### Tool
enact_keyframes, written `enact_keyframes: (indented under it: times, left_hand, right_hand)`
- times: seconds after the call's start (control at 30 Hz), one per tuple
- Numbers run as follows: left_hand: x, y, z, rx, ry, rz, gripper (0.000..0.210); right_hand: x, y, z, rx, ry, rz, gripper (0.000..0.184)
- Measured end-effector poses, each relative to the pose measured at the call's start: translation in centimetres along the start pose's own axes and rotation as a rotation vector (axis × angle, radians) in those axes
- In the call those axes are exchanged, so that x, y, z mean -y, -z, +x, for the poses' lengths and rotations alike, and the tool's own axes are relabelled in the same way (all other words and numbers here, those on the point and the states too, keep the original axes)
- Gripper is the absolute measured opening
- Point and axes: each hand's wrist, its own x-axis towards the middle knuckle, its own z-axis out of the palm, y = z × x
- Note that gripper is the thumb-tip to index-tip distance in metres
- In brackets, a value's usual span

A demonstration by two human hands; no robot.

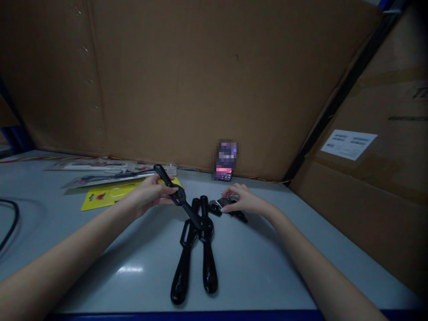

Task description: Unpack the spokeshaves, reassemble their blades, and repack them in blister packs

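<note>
My left hand (152, 196) is closed on a long black two-handled tool (180, 195), thumb over its wide middle part. The tool is raised and tilted, its lower end in front of two similar black tools. One of these, a black tool with a slotted middle (182, 267), lies on the left. Beside it is a black tool with a rounded middle (210, 263); their upper parts are close together. My right hand (244, 199) is at a small pile of black and silver metal parts (239, 216). Its thumb and fingers are bent around something there that I cannot make out.
A phone (225, 162) with a lit screen leans against the cardboard wall (160, 89). Clear packets (110, 177) and a yellow card (96, 198) lie at the back left of the grey table (267, 281). A black cable (15, 218) curves at far left. Cardboard (361, 191) borders the right.
</note>
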Motion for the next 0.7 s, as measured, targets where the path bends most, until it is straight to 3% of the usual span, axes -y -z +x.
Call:
enact_keyframes:
  times: [0.2,0.4,0.7]
  left_hand:
    - [0.2,0.1,0.2,-0.013,-0.036,-0.008,0.054]
    - [0.1,0.1,0.2,-0.017,-0.046,0.008,0.050]
    - [-0.1,-0.2,-0.1,-0.014,-0.037,0.014,0.049]
  right_hand:
    - [-0.9,-0.7,1.2,0.023,-0.029,0.058,0.044]
    - [-1.3,-1.1,1.6,-0.017,0.003,0.159,0.030]
    - [-1.9,-2.4,2.6,-0.200,0.027,0.361,0.030]
